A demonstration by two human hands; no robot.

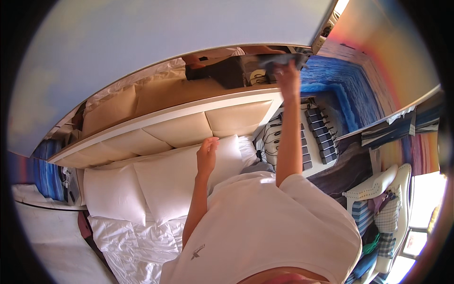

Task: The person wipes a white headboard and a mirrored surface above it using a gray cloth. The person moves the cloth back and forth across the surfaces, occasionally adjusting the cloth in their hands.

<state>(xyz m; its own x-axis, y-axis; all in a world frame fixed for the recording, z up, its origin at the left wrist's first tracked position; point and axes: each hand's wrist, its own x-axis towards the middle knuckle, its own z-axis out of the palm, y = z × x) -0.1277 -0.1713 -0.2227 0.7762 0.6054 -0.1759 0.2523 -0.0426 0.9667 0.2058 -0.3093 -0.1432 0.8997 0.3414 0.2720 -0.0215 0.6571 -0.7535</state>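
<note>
Grey fabric, a dark cloth (276,60), is pressed against the mirror strip (161,92) that runs above the padded cream headboard (189,127), near the strip's right end. The cloth is held by the right hand (288,78), whose fingers are closed over it at the end of a fully stretched arm. The left hand (207,155) is rested on the upper edge of a white pillow (184,182), with its fingers loosely bent and nothing seen enclosed in them, seemingly as a prop while the body is leaned over the bed. The step in hand is judged to be the wiping of the mirror's right portion. Most of the glass lies to the left, so a sideways sweep would be called for next, with pressure kept even and the supporting hand shifted along the pillows. Just below the raised arm, a bedside table (279,142) carrying rows of small dark charging blocks (319,132) should be kept clear of the elbow.
</note>
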